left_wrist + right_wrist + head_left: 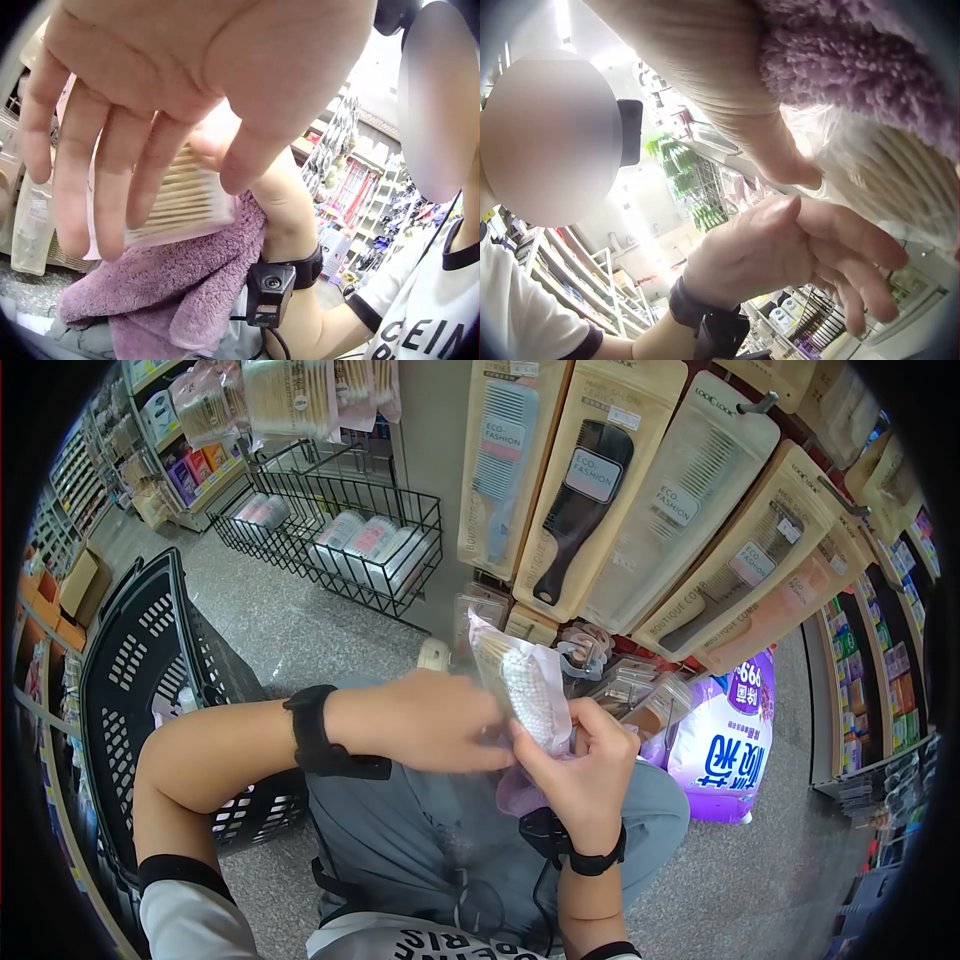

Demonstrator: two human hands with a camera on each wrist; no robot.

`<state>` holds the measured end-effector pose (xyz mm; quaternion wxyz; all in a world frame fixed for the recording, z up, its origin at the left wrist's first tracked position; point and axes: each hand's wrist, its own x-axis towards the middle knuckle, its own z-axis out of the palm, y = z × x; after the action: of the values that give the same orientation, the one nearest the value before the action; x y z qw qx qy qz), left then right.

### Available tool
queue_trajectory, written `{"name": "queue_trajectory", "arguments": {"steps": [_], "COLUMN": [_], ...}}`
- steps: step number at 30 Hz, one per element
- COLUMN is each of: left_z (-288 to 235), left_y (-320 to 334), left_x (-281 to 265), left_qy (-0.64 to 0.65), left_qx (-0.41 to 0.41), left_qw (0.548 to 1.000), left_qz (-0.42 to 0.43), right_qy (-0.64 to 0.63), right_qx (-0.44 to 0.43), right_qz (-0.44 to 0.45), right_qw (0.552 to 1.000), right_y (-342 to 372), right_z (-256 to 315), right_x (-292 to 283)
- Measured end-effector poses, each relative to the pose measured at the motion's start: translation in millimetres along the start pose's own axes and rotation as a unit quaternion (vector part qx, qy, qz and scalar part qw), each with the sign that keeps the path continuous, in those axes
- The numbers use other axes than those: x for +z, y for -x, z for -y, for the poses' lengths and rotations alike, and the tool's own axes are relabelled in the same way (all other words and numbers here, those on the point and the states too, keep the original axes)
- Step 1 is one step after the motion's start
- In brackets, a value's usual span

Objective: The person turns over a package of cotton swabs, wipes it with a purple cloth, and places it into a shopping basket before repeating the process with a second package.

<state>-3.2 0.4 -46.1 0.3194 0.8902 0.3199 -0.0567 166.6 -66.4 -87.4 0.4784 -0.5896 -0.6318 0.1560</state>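
A clear and pink pack of cotton swabs [540, 695] is held upright above the person's lap, its wooden sticks and white tips showing. The right hand [592, 765] pinches its lower end between thumb and fingers. Bunched under that hand hangs a fluffy purple cloth [165, 292], partly hidden in the head view. Beside the pack, the left hand [425, 720] is slightly blurred. Both wrist views show its fingers extended and loosely spread; in the left wrist view they overlap the pack.
Packaged combs [590, 490] hang directly ahead. At the left stands a black shopping basket [120, 660]; a wire rack basket [430, 555] holds several white packs. A purple-and-white bag [725, 740] sits by the right knee. More swab packs [290, 400] hang upper left.
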Motion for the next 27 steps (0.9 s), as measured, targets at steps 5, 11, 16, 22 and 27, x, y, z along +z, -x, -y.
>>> {"name": "queue_trajectory", "arguments": {"steps": [5, 11, 16, 22, 27], "left_z": [-7.3, -4.5, -16.6, -17.2, -15.9], "left_y": [-0.5, -4.6, -2.2, -1.0, -1.9], "left_x": [-4.8, -5.2, -13.6, -13.7, -12.4], "left_qy": [-0.012, 0.063, 0.072, 0.055, 0.043], "left_qx": [-0.030, -0.030, -0.069, -0.081, -0.082], "left_qw": [0.999, 0.995, 0.993, 0.993, 0.993], "left_qz": [-0.031, -0.076, -0.066, -0.064, -0.066], "right_qy": [-0.005, -0.010, -0.006, 0.025, 0.030], "right_qx": [0.006, 0.005, -0.001, -0.023, -0.036], "right_qz": [-0.007, -0.008, -0.018, -0.027, -0.031], "right_qw": [1.000, 1.000, 1.000, 0.999, 0.998], "right_y": [-1.0, -1.2, 2.5, 3.0, 3.1], "right_z": [-1.0, -0.2, 0.9, 4.7, 4.7], "right_x": [-1.7, -3.4, 0.8, 1.3, 2.3]}}
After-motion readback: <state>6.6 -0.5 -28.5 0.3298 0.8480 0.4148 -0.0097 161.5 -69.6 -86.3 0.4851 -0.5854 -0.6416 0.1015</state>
